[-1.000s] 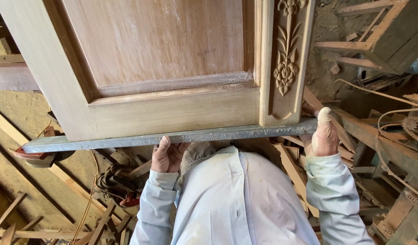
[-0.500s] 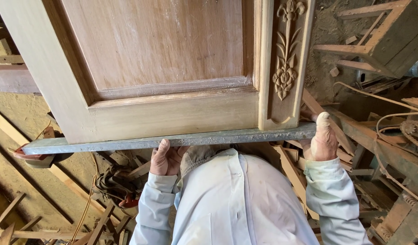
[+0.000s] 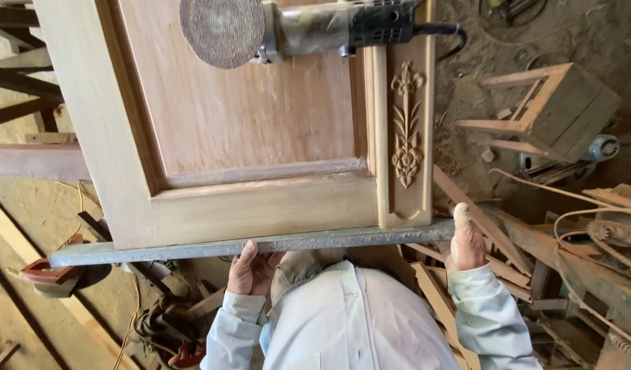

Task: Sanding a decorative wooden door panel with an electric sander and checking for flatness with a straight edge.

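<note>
Below, both hands grasp the grey metal bar [image 3: 254, 243] along the wooden door's [image 3: 260, 205] near edge: left hand [image 3: 250, 270], right hand [image 3: 467, 240] at its right end.

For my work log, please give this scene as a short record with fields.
Left hand: grips the near edge of the long grey metal bar
Right hand: holds the right end of the bar, thumb up
Bar position: along the bottom edge of the wooden door
On the door: disc sander; carved flower strip
Right side: wooden stool, scrap wood
</note>
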